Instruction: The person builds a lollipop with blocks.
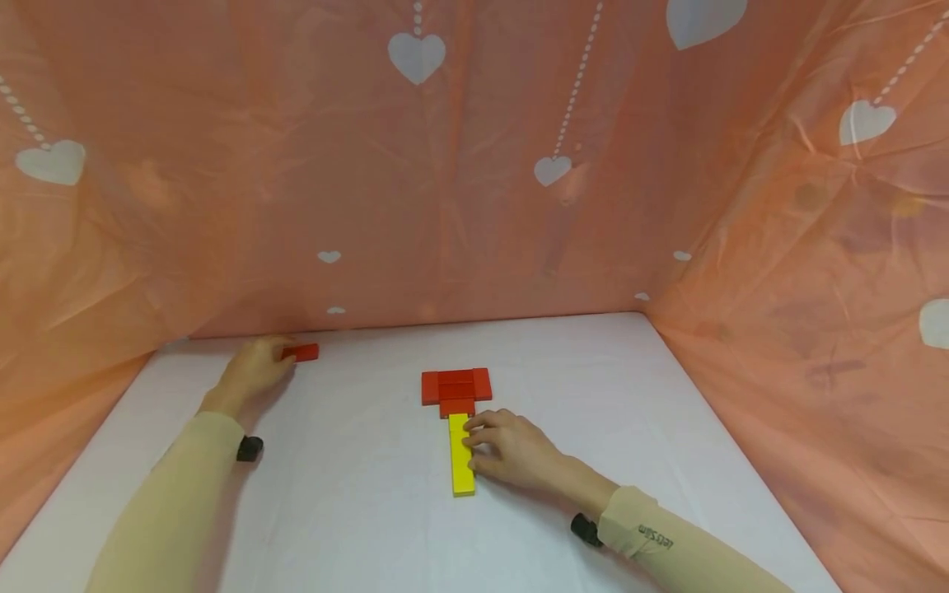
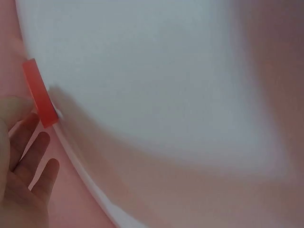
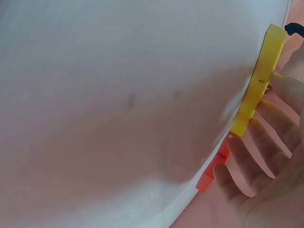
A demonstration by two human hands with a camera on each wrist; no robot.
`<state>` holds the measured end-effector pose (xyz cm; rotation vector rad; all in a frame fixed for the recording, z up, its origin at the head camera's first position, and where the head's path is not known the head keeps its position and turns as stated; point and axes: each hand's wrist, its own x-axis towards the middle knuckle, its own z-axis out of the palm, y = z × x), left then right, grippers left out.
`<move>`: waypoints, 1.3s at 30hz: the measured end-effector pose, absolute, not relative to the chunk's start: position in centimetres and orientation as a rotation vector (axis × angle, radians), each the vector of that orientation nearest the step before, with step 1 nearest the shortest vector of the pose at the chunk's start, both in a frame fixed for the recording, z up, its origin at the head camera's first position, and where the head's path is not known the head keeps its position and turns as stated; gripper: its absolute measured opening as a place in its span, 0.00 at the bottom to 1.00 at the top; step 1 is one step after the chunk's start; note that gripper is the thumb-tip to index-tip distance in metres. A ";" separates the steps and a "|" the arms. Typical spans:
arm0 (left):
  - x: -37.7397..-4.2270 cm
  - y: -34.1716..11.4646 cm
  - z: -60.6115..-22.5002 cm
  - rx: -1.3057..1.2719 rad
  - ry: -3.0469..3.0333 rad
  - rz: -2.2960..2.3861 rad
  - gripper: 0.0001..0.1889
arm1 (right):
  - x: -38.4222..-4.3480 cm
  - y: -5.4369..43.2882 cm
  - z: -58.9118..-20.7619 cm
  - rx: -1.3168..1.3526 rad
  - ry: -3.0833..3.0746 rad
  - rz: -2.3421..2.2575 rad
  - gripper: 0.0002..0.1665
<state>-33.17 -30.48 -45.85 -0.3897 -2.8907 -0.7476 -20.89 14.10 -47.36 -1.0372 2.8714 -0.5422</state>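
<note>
A red block (image 1: 301, 353) lies near the back left of the white table, and my left hand (image 1: 255, 368) pinches its near end between thumb and fingers. In the left wrist view the same red block (image 2: 40, 93) juts out past the fingertips. My right hand (image 1: 516, 449) rests at the right side of a row of yellow blocks (image 1: 462, 461), fingers extended and fingertips touching it. The right wrist view shows the yellow row (image 3: 259, 78) meeting red blocks (image 3: 212, 167). Flat red blocks (image 1: 455, 382) form a T-like top above the yellow row.
The white table (image 1: 341, 494) ends at the back against an orange curtain (image 1: 489, 247) with white hearts. More curtain hangs along both sides. A dark wrist camera (image 1: 250, 449) sits on the left wrist, and another dark wrist camera (image 1: 586, 529) on the right.
</note>
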 end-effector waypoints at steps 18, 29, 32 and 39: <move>-33.1 -31.4 -46.4 -0.413 -2.822 -0.748 0.15 | -20.8 13.8 -46.8 -1.026 2.870 -0.541 0.19; -32.6 -31.1 -46.2 -0.431 -2.775 -0.770 0.16 | -20.9 13.9 -46.9 -1.035 2.880 -0.540 0.19; -32.4 -30.7 -45.9 -0.433 -2.785 -0.783 0.17 | -20.8 13.9 -47.0 -1.030 2.878 -0.540 0.19; -31.8 -29.1 -45.3 -0.462 -2.794 -0.840 0.17 | -20.8 14.0 -47.1 -1.021 2.879 -0.535 0.19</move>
